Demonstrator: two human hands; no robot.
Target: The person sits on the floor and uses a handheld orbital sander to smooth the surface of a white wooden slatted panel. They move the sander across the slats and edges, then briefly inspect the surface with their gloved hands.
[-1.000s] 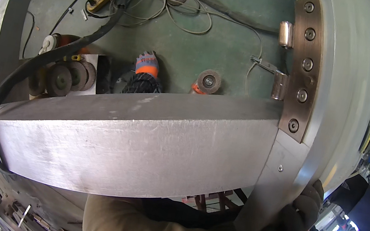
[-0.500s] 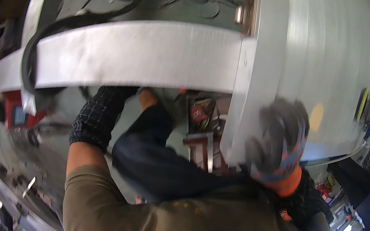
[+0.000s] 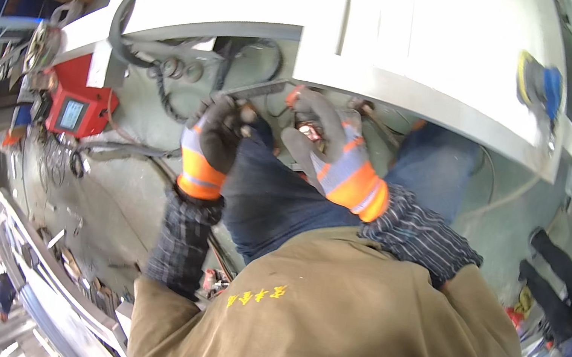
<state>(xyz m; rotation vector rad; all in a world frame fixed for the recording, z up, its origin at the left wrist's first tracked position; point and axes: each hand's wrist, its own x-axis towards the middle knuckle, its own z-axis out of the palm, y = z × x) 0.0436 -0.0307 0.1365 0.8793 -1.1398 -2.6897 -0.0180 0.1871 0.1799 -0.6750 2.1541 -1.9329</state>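
My left hand (image 3: 215,137), in a dark glove with an orange cuff, is curled around the lower end of a flat grey metal bar (image 3: 259,90) just under the pale metal frame (image 3: 217,7). My right hand (image 3: 324,145), in a grey glove with an orange cuff, is held close beside it with its fingers apart, curved over a small red part (image 3: 307,132). Whether it touches that part is unclear. Both hands are above my blue-trousered knees, below the frame's wide upright panel (image 3: 419,34).
A blue and yellow disc sander (image 3: 540,82) lies on the panel at the right. A red box-shaped machine with a small screen (image 3: 75,115) stands on the floor at the left, with black cables (image 3: 124,35) looping near it. Another person's dark leg (image 3: 559,276) is at the right.
The view has swung down and the frame has shifted up. My right hand has left the frame's edge and come in beside my left hand, which has risen to the bar under the beam.
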